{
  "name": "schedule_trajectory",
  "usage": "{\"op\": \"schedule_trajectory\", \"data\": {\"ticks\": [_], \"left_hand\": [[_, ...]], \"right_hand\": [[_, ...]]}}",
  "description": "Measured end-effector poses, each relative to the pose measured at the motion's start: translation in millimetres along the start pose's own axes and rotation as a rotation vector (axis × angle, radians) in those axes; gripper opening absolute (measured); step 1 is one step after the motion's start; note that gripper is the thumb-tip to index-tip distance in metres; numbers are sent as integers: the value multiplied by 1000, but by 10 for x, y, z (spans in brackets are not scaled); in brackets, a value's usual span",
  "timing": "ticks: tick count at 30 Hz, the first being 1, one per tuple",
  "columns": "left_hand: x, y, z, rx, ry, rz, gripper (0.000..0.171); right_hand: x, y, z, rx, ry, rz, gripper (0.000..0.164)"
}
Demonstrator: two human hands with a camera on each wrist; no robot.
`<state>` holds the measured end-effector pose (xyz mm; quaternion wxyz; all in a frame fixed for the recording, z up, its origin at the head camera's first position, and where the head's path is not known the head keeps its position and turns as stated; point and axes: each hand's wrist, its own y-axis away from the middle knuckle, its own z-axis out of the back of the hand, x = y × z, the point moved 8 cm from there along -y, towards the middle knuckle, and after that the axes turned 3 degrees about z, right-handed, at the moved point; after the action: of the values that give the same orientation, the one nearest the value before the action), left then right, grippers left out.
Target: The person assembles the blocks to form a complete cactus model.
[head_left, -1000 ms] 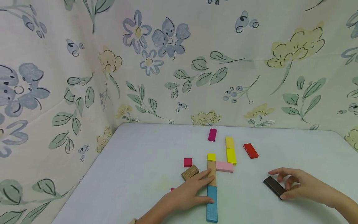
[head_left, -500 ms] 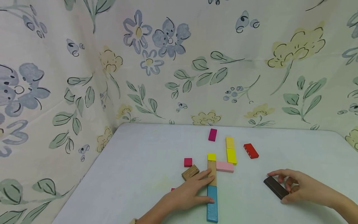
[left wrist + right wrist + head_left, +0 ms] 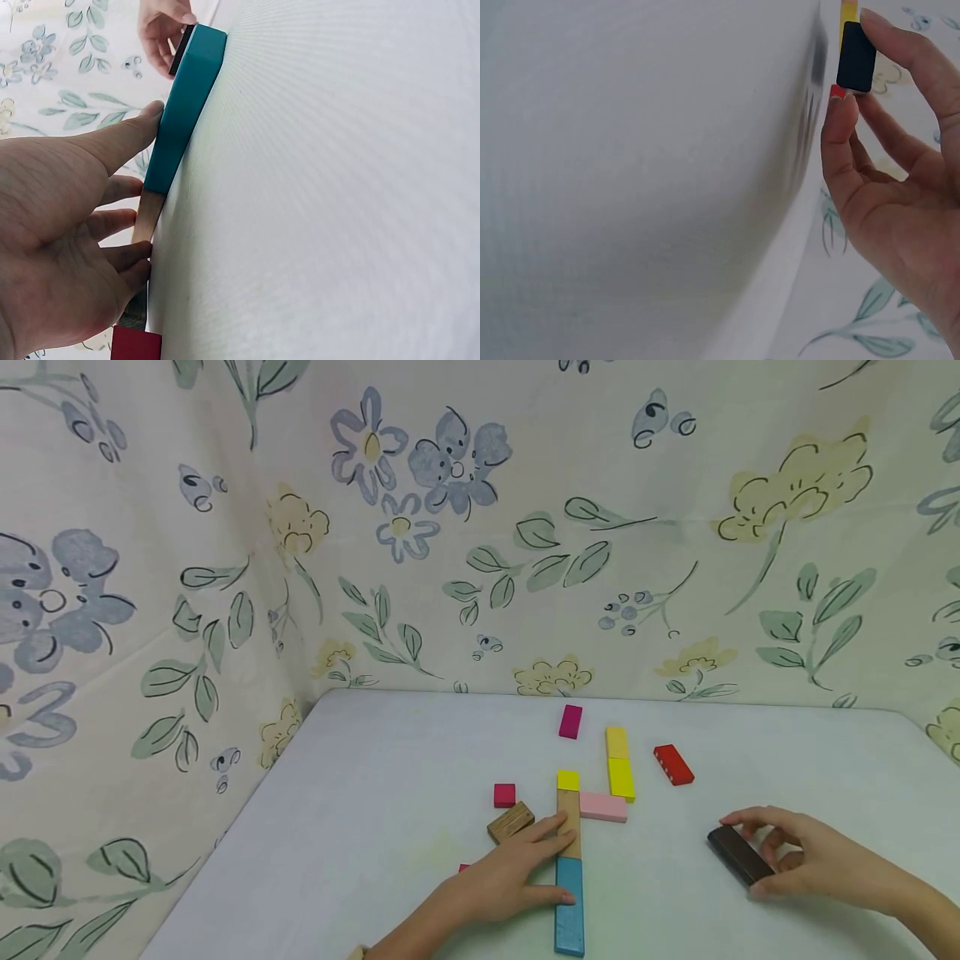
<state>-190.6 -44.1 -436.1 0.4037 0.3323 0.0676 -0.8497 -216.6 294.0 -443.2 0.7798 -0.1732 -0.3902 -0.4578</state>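
My right hand (image 3: 798, 856) pinches a dark brown wooden block (image 3: 740, 855) by its two ends, thumb at the near end and forefinger at the far one. In the right wrist view the block (image 3: 856, 58) shows end-on, with a shadow on the table beside it. Straight, spread fingers of my left hand (image 3: 510, 877) rest on a row of blocks: fingertips on the tan block (image 3: 568, 843), thumb on the blue block (image 3: 568, 927). A small yellow block (image 3: 567, 781) caps the row's far end, and a pink block (image 3: 602, 807) branches off to the right.
Two yellow blocks (image 3: 619, 777) line up beyond the pink one. A red block with white dots (image 3: 672, 764) and a magenta block (image 3: 571, 722) lie farther back. Left of the row are a brown block (image 3: 510, 822) and a small crimson block (image 3: 504, 795). Floral cloth hangs behind the table.
The dark brown block has tipped a little in my right hand, and the fingers have closed onto its ends. My left hand has stayed in place.
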Motion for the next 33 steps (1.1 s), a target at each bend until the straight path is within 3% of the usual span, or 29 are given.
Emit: {"op": "schedule_trajectory", "data": {"ticks": [7,20,22,27,33], "left_hand": [[-5,6,3,0,-4,17,74],[-22,24,12,-3,-4,27,74],[44,-4,-32,-17,-6,3,75],[58,-15,-40,-20,1,-7,75],[-42,26,29,-3,-11,32,75]], "right_hand": [[0,-53,52,-10,-1,14,67],[250,-144,132,-62,51,86,63],[282,-169,135,-55,45,97,62],[373,-249,153,-48,41,70,63],[482,-342,159,-57,21,51,64]]}}
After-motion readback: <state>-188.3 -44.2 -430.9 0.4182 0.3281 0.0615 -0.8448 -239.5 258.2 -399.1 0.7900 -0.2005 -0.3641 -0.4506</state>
